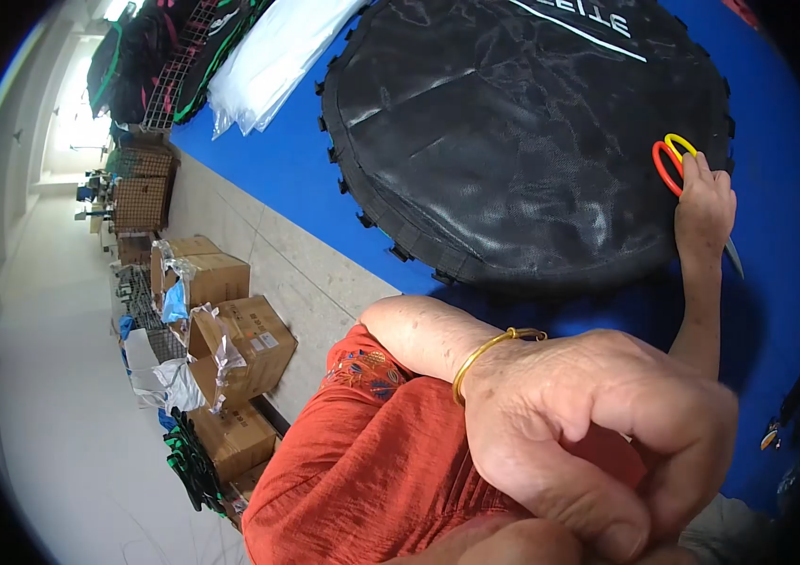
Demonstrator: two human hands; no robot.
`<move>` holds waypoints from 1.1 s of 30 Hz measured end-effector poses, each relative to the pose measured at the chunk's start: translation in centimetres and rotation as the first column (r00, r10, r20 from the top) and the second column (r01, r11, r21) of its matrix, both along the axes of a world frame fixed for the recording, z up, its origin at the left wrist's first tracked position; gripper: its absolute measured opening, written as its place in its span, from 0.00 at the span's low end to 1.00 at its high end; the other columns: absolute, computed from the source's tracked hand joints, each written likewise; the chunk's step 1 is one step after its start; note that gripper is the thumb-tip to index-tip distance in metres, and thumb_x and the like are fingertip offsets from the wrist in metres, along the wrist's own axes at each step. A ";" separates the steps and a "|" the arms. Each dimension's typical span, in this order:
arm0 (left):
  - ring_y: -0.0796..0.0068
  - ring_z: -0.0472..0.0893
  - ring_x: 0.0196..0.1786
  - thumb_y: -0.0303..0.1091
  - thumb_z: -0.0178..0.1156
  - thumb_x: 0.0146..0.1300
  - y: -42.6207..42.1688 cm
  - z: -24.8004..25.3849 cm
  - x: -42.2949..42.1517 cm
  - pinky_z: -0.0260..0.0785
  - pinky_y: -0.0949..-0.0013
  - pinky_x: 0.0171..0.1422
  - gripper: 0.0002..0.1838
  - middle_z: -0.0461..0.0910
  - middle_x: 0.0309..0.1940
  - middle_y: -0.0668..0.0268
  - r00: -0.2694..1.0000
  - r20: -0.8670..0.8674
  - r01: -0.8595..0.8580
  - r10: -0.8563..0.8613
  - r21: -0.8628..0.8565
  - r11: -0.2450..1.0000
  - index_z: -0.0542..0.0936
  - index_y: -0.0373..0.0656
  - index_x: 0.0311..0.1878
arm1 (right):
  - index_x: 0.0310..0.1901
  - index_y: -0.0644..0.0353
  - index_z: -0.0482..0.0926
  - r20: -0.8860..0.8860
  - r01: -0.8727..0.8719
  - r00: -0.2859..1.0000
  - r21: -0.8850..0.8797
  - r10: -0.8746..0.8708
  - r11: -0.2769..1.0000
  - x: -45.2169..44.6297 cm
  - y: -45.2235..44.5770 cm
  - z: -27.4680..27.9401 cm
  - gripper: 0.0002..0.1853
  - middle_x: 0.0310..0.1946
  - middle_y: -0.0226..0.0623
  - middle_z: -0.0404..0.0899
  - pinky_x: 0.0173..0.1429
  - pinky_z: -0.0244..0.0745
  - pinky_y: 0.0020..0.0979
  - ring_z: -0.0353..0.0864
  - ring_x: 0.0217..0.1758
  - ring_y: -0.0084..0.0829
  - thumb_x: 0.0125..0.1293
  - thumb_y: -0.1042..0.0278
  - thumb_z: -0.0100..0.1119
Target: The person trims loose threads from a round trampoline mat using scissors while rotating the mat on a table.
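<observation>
A large round black mat (522, 141) with white lettering and black clips along its rim lies on the blue table surface (310, 202). My right hand (704, 207) is closed around scissors (668, 168) with red and yellow handles, at the mat's right edge; the blade points down past the wrist. Close to the camera, my left hand (597, 424) has its fingers curled in, thumb and finger together. A gold bangle (480, 363) circles the left wrist. Whatever the left fingers may hold is hidden.
Clear plastic bags (273, 61) lie at the table's upper left, beside a wire rack (174, 71) with black items. Open cardboard boxes (268, 353) stand on the floor to the left. A small black tool (795, 391) rests at the far right.
</observation>
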State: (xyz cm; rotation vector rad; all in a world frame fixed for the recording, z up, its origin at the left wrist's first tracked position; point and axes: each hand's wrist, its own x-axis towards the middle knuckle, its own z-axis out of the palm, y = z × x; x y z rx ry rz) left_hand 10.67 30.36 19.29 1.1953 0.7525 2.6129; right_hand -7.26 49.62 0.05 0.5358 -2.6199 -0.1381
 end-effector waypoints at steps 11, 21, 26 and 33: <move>0.62 0.83 0.44 0.27 0.61 0.82 3.5 -2.0 -0.2 0.76 0.63 0.47 0.12 0.81 0.47 0.52 0.978 -0.185 -0.041 0.098 0.289 0.956 0.81 0.23 0.51 | 0.57 0.55 0.87 -0.003 -0.002 1.000 0.025 0.002 1.000 -0.1 0.1 -0.1 0.16 0.63 0.31 0.89 0.49 0.79 0.38 0.84 0.48 0.35 0.69 0.73 0.62; 0.63 0.83 0.45 0.27 0.61 0.81 2.1 -0.4 1.2 0.76 0.63 0.47 0.13 0.81 0.48 0.51 0.994 0.004 0.108 -0.112 0.245 0.963 0.80 0.22 0.54 | 0.58 0.55 0.87 -0.038 -0.017 0.999 0.001 0.017 1.000 -0.3 0.4 -0.6 0.17 0.62 0.32 0.90 0.49 0.79 0.38 0.84 0.48 0.36 0.69 0.73 0.62; 0.61 0.83 0.46 0.28 0.60 0.81 3.7 -2.0 -0.6 0.76 0.62 0.49 0.14 0.81 0.49 0.50 0.973 -0.218 0.001 0.076 0.333 0.943 0.80 0.21 0.54 | 0.58 0.55 0.87 -0.030 -0.012 0.999 -0.011 0.012 1.000 -0.2 0.1 -0.4 0.17 0.62 0.34 0.90 0.49 0.80 0.38 0.84 0.48 0.36 0.69 0.73 0.62; 0.65 0.87 0.46 0.33 0.63 0.80 0.8 0.9 1.1 0.78 0.64 0.48 0.13 0.85 0.45 0.57 0.954 0.173 0.212 -0.246 0.196 0.958 0.82 0.30 0.52 | 0.57 0.56 0.87 -0.038 -0.020 0.999 -0.022 0.019 1.000 -0.2 0.1 -0.3 0.16 0.62 0.37 0.90 0.50 0.80 0.39 0.84 0.47 0.36 0.69 0.73 0.62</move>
